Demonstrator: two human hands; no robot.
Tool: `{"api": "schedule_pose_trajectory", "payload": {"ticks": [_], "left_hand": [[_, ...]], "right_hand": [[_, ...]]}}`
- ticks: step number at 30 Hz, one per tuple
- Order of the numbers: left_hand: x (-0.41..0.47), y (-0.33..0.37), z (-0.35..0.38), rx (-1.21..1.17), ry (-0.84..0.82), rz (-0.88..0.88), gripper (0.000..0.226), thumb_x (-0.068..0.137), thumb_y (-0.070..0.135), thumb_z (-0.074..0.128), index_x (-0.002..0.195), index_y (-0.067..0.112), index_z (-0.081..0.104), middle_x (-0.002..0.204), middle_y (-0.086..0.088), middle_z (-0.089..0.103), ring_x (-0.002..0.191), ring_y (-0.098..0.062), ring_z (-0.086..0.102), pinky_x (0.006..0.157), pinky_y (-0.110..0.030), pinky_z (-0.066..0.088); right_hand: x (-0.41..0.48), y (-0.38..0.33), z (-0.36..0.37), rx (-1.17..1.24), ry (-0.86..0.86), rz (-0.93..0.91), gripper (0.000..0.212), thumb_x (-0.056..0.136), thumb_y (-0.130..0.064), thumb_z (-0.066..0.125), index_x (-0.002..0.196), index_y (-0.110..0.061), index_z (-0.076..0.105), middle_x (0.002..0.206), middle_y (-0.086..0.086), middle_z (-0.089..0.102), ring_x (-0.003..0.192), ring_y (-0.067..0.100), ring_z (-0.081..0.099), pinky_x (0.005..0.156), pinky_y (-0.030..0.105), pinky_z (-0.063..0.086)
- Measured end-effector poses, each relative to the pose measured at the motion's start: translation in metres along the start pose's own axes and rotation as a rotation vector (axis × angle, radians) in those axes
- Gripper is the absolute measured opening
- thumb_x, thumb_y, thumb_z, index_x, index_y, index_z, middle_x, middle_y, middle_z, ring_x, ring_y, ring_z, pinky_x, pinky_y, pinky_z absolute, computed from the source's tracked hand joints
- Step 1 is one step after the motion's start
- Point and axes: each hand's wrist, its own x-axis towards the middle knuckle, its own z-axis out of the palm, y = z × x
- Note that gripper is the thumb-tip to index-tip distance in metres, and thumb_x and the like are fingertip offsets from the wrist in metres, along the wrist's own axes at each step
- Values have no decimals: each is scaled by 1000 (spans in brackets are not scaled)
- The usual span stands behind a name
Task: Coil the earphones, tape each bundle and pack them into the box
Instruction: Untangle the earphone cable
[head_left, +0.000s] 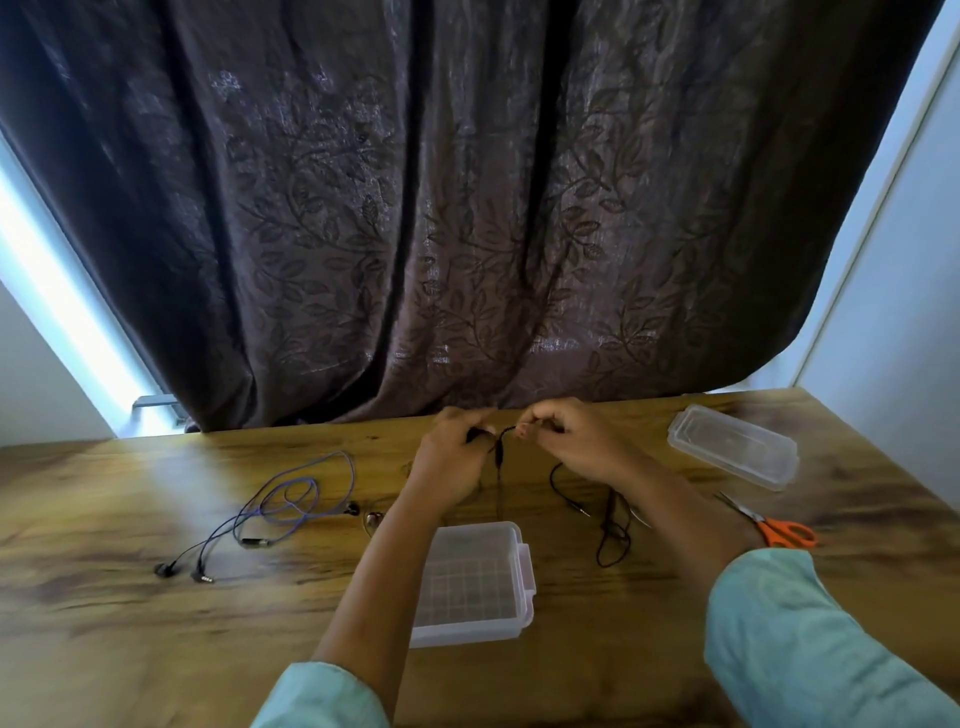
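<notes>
Black earphones (500, 451), raised just above the far middle of the bench (130, 623) between two hands. The left hand (452, 457) and the right hand (576, 441) each hold a closed grip, fingers curled and pinching the cord near its split. The rest of the cord trails down to lie in loose bends on the wood below the right hand, its jack plug free. The cord is judged light, thin and limp, prone to spring out of a coil and to tangle. It is best held at the earbud end in one grip and fed round with the other, not pulled by the buds or plug, where the joints are probably weakest. The open clear box (524, 566) stands near the front, between the forearms. Purple earphones (283, 512) lie uncoiled to its left, well apart from the black pair. The lid (732, 447) and orange-handled scissors (784, 532) lie to the right. A dark curtain (467, 208) hangs behind. The earbuds are hidden inside the fingers, and no tape can be made out. A small rounded object (373, 519) beside the left forearm is too blurred to identify.
</notes>
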Motion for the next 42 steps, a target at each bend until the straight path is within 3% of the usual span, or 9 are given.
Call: {"api": "schedule_pose_trajectory", "payload": {"ticks": [5,9,14,18,23,27,35,39,42], "left_hand": [[-4,9,7,-241,-214,53,19,98,16,44,96,24,61,72,4,58,58,-7,48,58,-24,40],[2,0,2,-122,-65,60,17,96,13,46,93,19,62,70,2,56,59,-12,46,55,-25,36],[11,-30,-26,-4,169,-21,14,93,12,49,90,18,62,76,3,58,66,-12,51,58,-25,38],[11,-44,-22,172,-62,-128,18,92,13,51,81,23,60,84,-1,62,77,-18,55,70,-31,44],[1,-21,9,321,-266,-83,19,93,17,49,104,12,63,98,-4,62,82,-15,53,69,-26,39],[6,-10,8,539,-450,-60,22,93,23,46,110,16,57,117,-8,60,103,-24,55,82,-34,43],[0,30,-2,-315,-446,-97,22,94,4,47,110,14,56,84,4,58,76,-6,53,69,-18,43],[3,21,-1,-353,-261,-86,25,100,21,41,95,12,63,64,4,42,56,-5,38,51,-18,32],[4,16,-14,-345,-201,-53,27,99,28,44,83,15,62,54,9,37,47,-7,32,46,-22,24]], "right_hand": [[4,-8,-3,-12,1,-19,18,93,-26,56,80,-36,64,85,9,70,74,30,63,64,44,49],[2,-4,-8,-44,-11,-26,17,94,-33,55,80,-31,64,85,16,69,74,35,62,60,40,45],[-9,16,-31,-71,21,48,24,96,-33,52,75,-31,64,88,11,70,86,35,64,79,47,50],[-11,18,-33,-64,33,61,25,96,-33,50,76,-29,64,84,4,69,82,28,63,73,44,48],[-4,7,-13,-18,20,10,24,97,-31,50,79,-25,65,85,18,68,80,37,61,67,35,44],[0,6,-5,25,27,15,24,97,-29,52,75,-28,63,66,1,61,57,25,50,60,32,38],[2,4,-5,15,90,-29,22,97,-28,51,83,-20,66,80,13,69,76,34,62,63,41,47],[2,0,-13,-49,104,-20,20,96,-32,52,81,-29,64,83,16,70,74,34,63,59,35,44],[-2,6,-30,-16,208,19,21,97,-26,51,83,-21,67,91,4,71,85,22,65,77,35,49]]}}
